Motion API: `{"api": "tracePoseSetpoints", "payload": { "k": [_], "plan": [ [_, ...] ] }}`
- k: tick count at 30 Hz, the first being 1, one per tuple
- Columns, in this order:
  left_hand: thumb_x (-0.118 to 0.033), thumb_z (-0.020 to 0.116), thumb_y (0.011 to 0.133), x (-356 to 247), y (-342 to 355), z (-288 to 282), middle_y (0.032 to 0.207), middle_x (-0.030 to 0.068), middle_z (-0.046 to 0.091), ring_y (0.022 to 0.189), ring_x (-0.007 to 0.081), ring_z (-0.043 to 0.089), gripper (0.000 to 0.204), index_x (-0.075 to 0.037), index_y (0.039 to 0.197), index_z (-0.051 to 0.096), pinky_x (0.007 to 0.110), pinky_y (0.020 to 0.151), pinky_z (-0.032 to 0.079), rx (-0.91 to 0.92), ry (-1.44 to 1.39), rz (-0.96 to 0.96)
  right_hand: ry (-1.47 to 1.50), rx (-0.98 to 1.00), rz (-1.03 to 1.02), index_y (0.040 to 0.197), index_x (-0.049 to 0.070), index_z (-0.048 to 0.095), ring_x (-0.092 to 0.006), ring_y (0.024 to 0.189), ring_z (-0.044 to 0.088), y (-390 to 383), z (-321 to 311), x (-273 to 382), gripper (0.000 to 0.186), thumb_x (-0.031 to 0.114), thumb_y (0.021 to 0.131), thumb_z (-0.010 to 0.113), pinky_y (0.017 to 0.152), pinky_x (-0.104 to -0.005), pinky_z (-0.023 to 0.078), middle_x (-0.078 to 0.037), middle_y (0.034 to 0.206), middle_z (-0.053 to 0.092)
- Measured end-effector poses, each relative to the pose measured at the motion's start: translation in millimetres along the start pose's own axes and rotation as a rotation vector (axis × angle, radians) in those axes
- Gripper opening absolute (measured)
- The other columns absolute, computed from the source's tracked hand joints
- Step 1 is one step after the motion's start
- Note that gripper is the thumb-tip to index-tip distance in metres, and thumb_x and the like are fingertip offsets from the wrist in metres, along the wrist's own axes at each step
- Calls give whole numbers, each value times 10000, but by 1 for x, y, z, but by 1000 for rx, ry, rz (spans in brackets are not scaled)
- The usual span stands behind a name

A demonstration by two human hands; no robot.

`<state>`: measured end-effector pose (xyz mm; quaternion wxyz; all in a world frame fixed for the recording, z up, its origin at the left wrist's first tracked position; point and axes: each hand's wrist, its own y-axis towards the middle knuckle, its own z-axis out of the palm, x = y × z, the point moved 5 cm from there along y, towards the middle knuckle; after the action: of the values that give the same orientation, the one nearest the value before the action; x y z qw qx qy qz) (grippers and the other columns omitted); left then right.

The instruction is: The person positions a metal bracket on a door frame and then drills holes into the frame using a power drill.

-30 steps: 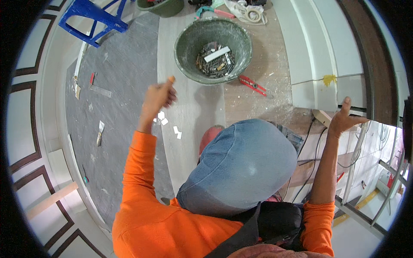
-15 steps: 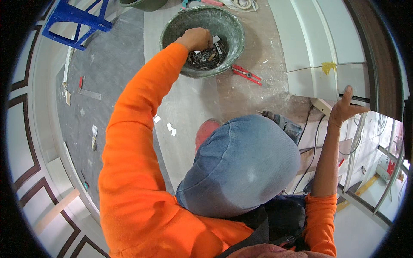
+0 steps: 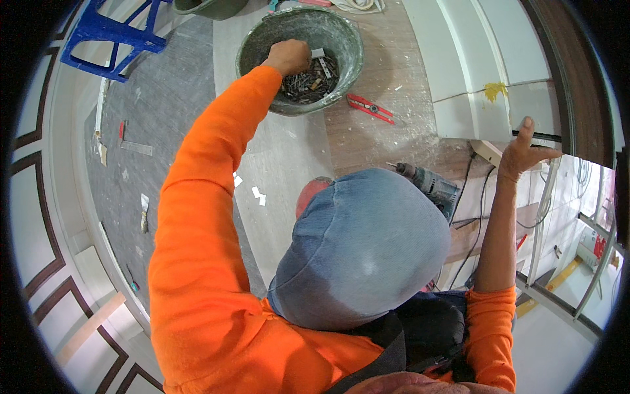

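My left hand (image 3: 289, 57) is inside a dark green bucket (image 3: 298, 108), its fingers curled and turned away from view. What they hold, if anything, is hidden. Below the hand, a heap of loose screws or nails (image 3: 302, 87) covers the bucket's bottom, with a few small pale pieces (image 3: 324, 66) among them. At the right, my right hand (image 3: 522, 157) grips the lower edge of a white panel (image 3: 533, 105) with dark trim. Its thumb points up across the panel's face and the other fingers reach along underneath, partly hidden.
A red utility knife (image 3: 371, 108) lies beside the bucket. A power drill (image 3: 430, 186) with a cable rests by my knee. On the grey sheet at left are a try square (image 3: 134, 142) and a scraper (image 3: 144, 213). A blue plastic stool (image 3: 115, 39) stands far left.
My left hand stays in the bucket and shifts slightly over the heap. My right hand keeps its place on the panel edge. The whole view has moved a little.
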<state>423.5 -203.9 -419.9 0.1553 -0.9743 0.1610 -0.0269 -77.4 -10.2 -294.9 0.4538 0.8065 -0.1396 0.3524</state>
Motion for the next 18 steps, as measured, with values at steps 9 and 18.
{"api": "tracePoseSetpoints", "payload": {
  "k": [9,18],
  "plan": [
    [-264,744,814,-33,-1,18,1069,190,737,1016,368,715,323,-67,1070,741,484,862,571,36,55,35,-178,52,-80,1525,-107,-168,-498,1510,-54,-5,7,13,1297,427,823,783,1221,-590,-46,-379,1589,-78],
    [-210,664,856,-35,7,18,1117,221,722,1070,387,700,304,-49,1099,751,494,914,553,16,-19,-35,-71,11,-79,1542,-110,-94,-466,1524,-53,-1,-3,25,1327,571,814,782,1233,-543,-48,-354,1614,-60]
  ]
}}
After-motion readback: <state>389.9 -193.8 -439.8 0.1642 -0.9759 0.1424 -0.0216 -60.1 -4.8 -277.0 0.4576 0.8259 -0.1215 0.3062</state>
